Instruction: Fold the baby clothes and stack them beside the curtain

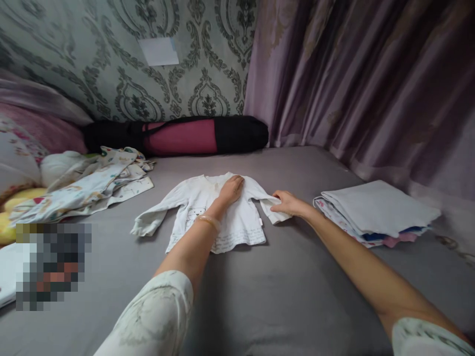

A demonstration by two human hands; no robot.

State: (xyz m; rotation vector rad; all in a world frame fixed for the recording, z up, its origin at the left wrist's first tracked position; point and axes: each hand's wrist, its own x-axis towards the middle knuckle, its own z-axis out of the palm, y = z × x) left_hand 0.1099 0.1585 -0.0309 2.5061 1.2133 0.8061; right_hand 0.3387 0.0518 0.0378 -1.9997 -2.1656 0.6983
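A small white long-sleeved shirt [241,222] lies spread out on the grey bed sheet [267,296], collar away from me. A bear-like drawing and lines of print mark its front. My left hand [233,189] rests flat on the upper chest, just right of the collar, covering part of it. At the shirt's right sleeve, my right hand [287,203] pinches the fabric near the cuff between thumb and fingers. The other sleeve [152,222] extends to the left, slightly bent and touched by neither hand.
Folded cloths [382,207] are stacked on the right. Rumpled patterned clothes [92,183] lie on the left, beside pillows and soft toys. A black and pink long bag [181,137] sits along the wall, and purple curtains [334,74] hang at right. A blurred patch [55,267] is lower left.
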